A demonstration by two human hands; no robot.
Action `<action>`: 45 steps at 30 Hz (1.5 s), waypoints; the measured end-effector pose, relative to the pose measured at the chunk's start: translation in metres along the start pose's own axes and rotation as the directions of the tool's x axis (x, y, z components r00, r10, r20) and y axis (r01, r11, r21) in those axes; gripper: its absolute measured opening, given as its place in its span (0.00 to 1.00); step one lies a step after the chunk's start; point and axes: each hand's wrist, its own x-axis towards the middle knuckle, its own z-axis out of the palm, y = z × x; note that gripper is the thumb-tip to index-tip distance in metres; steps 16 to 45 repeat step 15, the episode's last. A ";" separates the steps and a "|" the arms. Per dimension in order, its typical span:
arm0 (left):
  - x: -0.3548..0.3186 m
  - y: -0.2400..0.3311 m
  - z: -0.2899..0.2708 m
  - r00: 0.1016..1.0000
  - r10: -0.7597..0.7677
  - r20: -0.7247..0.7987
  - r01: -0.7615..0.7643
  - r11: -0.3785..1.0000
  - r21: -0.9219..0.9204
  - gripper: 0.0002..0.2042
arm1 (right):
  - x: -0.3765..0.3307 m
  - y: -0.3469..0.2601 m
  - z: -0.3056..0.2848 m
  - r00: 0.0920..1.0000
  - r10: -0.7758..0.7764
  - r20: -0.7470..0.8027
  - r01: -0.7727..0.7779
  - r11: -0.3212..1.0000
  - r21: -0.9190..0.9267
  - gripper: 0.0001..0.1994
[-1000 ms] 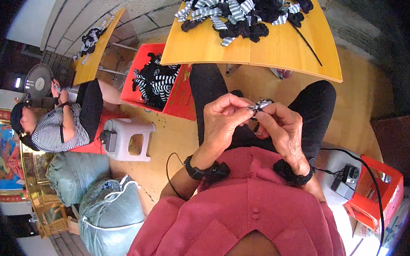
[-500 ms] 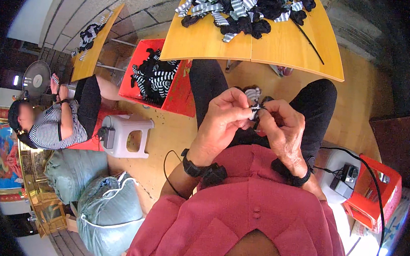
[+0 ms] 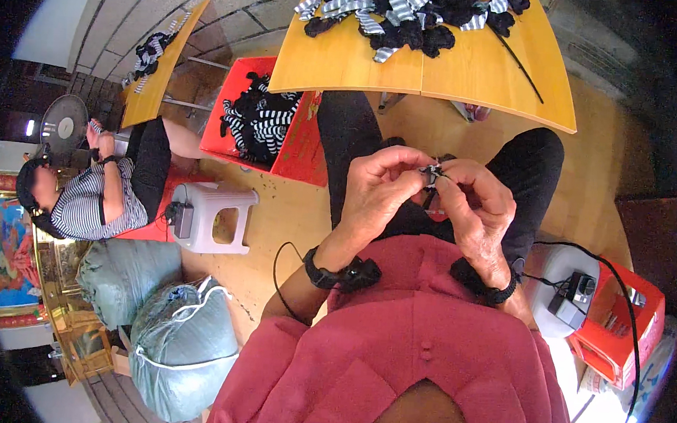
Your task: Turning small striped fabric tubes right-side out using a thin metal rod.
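My left hand [image 3: 382, 187] and my right hand [image 3: 477, 203] meet above my lap, thumbs and fingers pinched together. Between their fingertips is a small black-and-white fabric piece [image 3: 431, 173], mostly covered by the fingers. Both hands grip it; its full shape cannot be made out. Ahead on the yellow table [image 3: 346, 68] lies a heap of grey-and-white striped and black fabric pieces [image 3: 409, 24]. To the left of my legs, a red bin [image 3: 302, 150] holds black-and-white striped pieces [image 3: 266, 127].
A thin black stick [image 3: 520, 70] lies on the table. At left, a person [image 3: 98, 199] sits near a grey stool [image 3: 214, 216] and a second table [image 3: 157, 95]. Stuffed green sacks [image 3: 181, 356] stand lower left. A red stool [image 3: 623, 326] and a cable [image 3: 624, 303] are at right.
My hands have come closer together around the fabric piece. The striped flap that showed beyond my fingertips is now mostly out of sight. The whole view has shifted slightly.
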 end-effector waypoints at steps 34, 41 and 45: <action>0.009 0.002 -0.010 0.962 -0.271 -0.001 0.245 0.872 -0.423 0.06 | 0.002 -0.005 0.007 0.989 -0.145 0.039 0.150 0.934 -0.323 0.05; 0.009 0.002 -0.010 0.962 -0.271 -0.001 0.245 0.872 -0.423 0.06 | 0.002 -0.005 0.007 0.989 -0.145 0.039 0.150 0.934 -0.323 0.05; 0.009 0.002 -0.010 0.962 -0.271 -0.001 0.245 0.872 -0.423 0.06 | 0.002 -0.005 0.007 0.989 -0.145 0.039 0.150 0.934 -0.323 0.05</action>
